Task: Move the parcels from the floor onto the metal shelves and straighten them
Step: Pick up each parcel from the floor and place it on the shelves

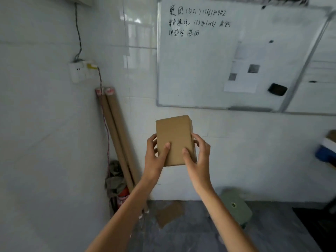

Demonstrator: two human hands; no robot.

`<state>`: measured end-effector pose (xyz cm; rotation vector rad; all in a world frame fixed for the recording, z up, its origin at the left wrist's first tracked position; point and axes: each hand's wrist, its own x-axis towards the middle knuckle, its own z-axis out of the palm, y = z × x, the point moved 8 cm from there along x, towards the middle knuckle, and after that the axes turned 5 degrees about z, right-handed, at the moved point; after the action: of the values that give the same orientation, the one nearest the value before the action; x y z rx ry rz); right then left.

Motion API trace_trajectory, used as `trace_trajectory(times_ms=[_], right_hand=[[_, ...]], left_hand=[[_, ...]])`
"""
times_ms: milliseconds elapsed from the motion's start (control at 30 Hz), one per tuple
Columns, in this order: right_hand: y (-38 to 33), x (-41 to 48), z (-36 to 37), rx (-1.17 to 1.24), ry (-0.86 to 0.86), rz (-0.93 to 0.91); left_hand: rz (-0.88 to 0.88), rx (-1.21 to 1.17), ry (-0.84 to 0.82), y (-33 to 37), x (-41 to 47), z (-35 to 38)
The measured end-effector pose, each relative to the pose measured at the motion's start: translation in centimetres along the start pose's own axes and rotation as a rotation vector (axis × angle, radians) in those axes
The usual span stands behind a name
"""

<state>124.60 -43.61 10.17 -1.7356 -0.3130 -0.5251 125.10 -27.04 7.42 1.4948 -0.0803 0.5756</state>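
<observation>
at ten o'clock a white wall socket (80,70) hangs with a dark cable running up from it. below it, at eight o'clock, two cardboard tubes (116,135) lean in the corner over a crumpled cloth (114,177) and a red canister (122,195). just below the middle, toward six o'clock, the left hand (154,157) grips the parcel (174,137) by its left edge, thumb flat on the near face and fingers curled behind. the right hand (197,157) grips the opposite edge the same way. the parcel, a plain brown carton, is held in the air in front of the wall, well above the floor, touching only the two hands. at six o'clock a cardboard scrap (169,213) lies on the dark floor, with a green stool (236,206) at five o'clock. the whiteboard (209,70) fills one o'clock, with a black eraser (277,89) at its lower right.

the metal shelves are not in view, so the carry likely has some way to go. both hands hold only the carton's lower half, so i judge it could tip away or slip if a thumb loosens during a turn. the scrap and stool sit low on the floor, and a step taken while looking up could catch them.

the parcel's visible face carries no label. the whiteboard has three lines of handwritten chinese characters with digit strings, too blurred to read surely. red marks on the tube ends are illegible.
</observation>
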Motion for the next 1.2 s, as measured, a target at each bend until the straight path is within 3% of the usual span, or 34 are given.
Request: trace_trajectory(times_ms=[267, 433, 600, 667, 767, 900, 1000, 1100, 1200], right_hand=[[-7.8, -0.2, -7.1, 0.157, 0.118, -0.001], [-9.1, -3.2, -8.3, 0.477, 0.178, 0.190], [-12.5, -6.2, -7.8, -0.078, 0.155, 0.103], [-14.2, -7.2, -6.3, -0.124, 0.090, 0.137], [-16.7, -9.1, -3.4, 0.047, -0.023, 0.149], [-16.0, -12.0, -5.4, 0.247, 0.233, 0.219], [-14.9, -14.4, -6.3, 0.487, 0.223, 0.296], [-14.8, -17.0, -6.5, 0.505, 0.213, 0.312], [-15.2, -19.8, -7.3, 0.402, 0.261, 0.301]], left_hand=[[0.160, -0.052, -0.063, 9.8, -1.3, 2.2], [0.118, -0.199, -0.232, 12.2, -2.3, 2.5], [0.052, -0.306, -0.419, 14.5, -4.5, 2.5], [0.090, -0.230, -0.452, 15.3, -5.5, 1.8], [0.189, -0.186, -0.578, 16.9, -7.6, 1.2], [0.262, -0.230, -0.692, 18.7, -8.1, -0.7], [0.332, -0.147, -0.665, 18.4, -8.1, -2.0], [0.237, -0.104, -0.734, 16.9, -9.8, -1.9], [0.115, -0.308, -0.911, 16.7, -13.6, -1.1]])
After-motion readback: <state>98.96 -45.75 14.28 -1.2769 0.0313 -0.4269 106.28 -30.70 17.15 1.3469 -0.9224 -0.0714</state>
